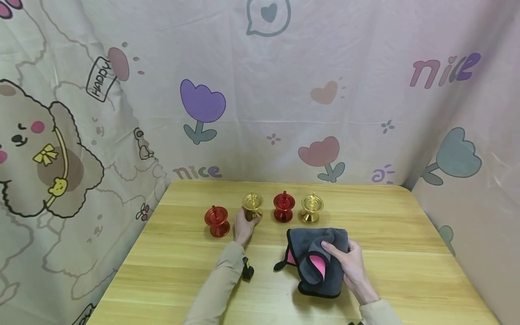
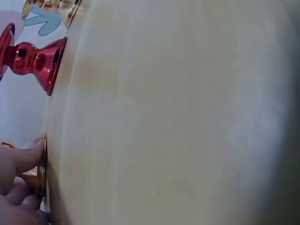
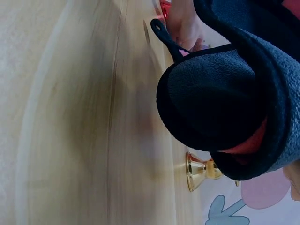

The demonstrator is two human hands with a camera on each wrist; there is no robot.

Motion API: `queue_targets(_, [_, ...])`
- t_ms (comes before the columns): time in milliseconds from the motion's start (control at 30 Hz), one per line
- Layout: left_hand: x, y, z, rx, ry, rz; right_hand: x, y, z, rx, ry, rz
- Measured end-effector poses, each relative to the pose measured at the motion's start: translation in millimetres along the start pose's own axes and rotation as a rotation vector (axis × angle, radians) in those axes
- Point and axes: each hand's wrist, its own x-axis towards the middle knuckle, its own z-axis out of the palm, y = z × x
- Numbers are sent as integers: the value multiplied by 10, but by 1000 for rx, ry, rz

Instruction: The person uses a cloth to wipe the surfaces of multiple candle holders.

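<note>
My left hand (image 1: 243, 227) grips a gold candle holder (image 1: 253, 202) by its lower part, thumb and fingers round the stem just above the table. That holder has a shallow dish with a small upright post in the middle. In the left wrist view the thumb and fingers pinch it close over its base (image 2: 42, 164). Above the front right of the table, my right hand (image 1: 352, 266) holds a grey cleaning cloth (image 1: 298, 241) with black edging, a pink inner side and a hanging loop. The thumb lies over the folded cloth; other fingers are partly hidden behind it.
Left of the gripped holder stands a red candle holder (image 1: 219, 222). To its right are another red one (image 1: 284, 207) and a second gold one (image 1: 312, 208). All rest on the wooden table (image 1: 170, 271), with a printed curtain (image 1: 260, 90) behind.
</note>
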Motion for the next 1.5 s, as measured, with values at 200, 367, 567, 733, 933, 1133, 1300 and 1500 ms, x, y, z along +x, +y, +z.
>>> queue_targets(200, [-243,64,-141,-9,-150,-27,-9,2,2,12,2,-9])
queue_targets(367, [-593,49,-421,-90,-315,-93,-17,-4,-8,24,-14,-35])
queue_targets(567, [-793,-63,-755,-217,-256,-66,-14,-12,-14,31,-57,-54])
queue_targets(733, [-741,-159,-938,-259,35,-190,-5,-7,-15,30,-89,-61])
queue_targets(933, [-561,-266,-1043,-325,103,-191,-2,12,-32,48,-144,-61])
queue_targets(1133, [-407,-375,-1052,-229,23,-134,-1,29,-49,81,-237,-60])
queue_targets(1300, [-326,-402,-1040,-162,48,-155,-5,29,-48,95,-254,-50])
queue_targets(1500, [-252,-405,-1017,-134,82,-178,2,23,-38,79,-275,-50])
